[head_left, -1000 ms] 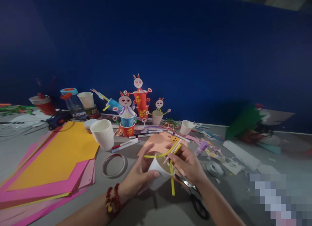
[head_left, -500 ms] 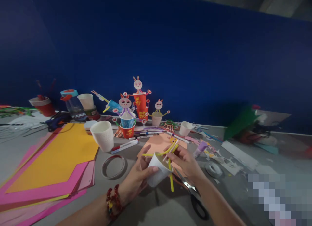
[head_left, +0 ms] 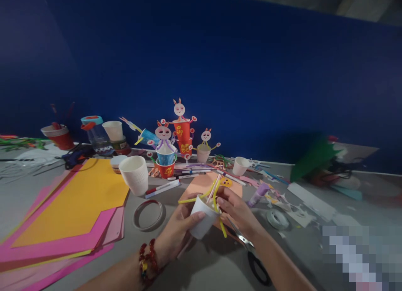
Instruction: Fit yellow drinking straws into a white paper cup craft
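A white paper cup (head_left: 203, 217) is tilted in my left hand (head_left: 180, 224), whose thumb presses on its side and whose fingers wrap round behind. Yellow bendy strips, like straws or pipe cleaners (head_left: 216, 191), stick out of the cup's mouth and over its rim. A thin pale straw (head_left: 213, 189) stands up among them. A pale stick end (head_left: 185, 246) shows below the cup and my left hand. My right hand (head_left: 234, 207) is curled closed at the cup's right rim, against a yellow strip. Scissors (head_left: 243, 239) lie beneath my right wrist.
Orange paper with a yellow face cutout (head_left: 226, 182) lies behind the cup. Rabbit-faced cup figures (head_left: 163, 133) stand at the back. Left are stacked paper cups (head_left: 134, 176), a tape ring (head_left: 147, 215) and coloured paper (head_left: 78, 199). Right are a glue stick (head_left: 259, 194) and clear tape (head_left: 278, 220).
The pale straw has gone lower into the cup, and a pale end now shows below. My right fingers have moved down from the straw tops to the rim.
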The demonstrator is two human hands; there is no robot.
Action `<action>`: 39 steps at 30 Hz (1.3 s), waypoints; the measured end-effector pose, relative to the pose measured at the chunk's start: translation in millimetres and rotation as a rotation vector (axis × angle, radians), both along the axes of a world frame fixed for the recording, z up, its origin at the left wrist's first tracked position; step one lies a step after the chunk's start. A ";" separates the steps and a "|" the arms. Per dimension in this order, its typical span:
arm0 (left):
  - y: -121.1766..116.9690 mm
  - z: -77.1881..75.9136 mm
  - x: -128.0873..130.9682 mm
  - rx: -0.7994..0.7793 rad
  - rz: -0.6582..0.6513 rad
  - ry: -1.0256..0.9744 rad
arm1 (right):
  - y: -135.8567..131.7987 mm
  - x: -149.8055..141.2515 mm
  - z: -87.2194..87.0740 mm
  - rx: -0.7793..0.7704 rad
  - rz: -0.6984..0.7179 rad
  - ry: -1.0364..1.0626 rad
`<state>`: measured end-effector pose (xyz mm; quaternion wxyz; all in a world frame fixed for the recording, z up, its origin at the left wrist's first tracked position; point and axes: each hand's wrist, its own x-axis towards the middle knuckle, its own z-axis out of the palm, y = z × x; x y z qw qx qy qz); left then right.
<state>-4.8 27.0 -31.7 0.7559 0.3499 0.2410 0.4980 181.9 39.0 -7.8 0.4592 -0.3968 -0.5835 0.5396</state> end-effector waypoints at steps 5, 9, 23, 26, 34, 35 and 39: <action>0.1 0.7 -0.5 -0.030 0.002 0.008 | -1.8 -3.3 1.2 0.032 0.082 -0.036; 4.6 4.5 -5.9 -0.068 -0.026 -0.035 | -1.3 -0.5 2.5 0.048 0.087 -0.009; 20.7 21.1 -27.2 0.322 -0.007 0.506 | -2.8 0.1 1.3 0.002 0.108 -0.096; 20.2 19.5 -24.1 0.285 0.047 0.479 | 0.5 2.5 1.7 0.025 0.024 -0.133; 18.5 29.1 -27.0 0.220 0.109 0.438 | 5.2 3.4 -8.6 -0.047 0.056 -0.031; 18.5 29.1 -27.6 0.209 0.116 0.434 | 5.0 2.9 -8.8 -0.043 0.054 -0.012; 18.3 28.5 -29.1 0.210 0.133 0.429 | 4.9 1.6 -7.3 -0.018 0.029 0.020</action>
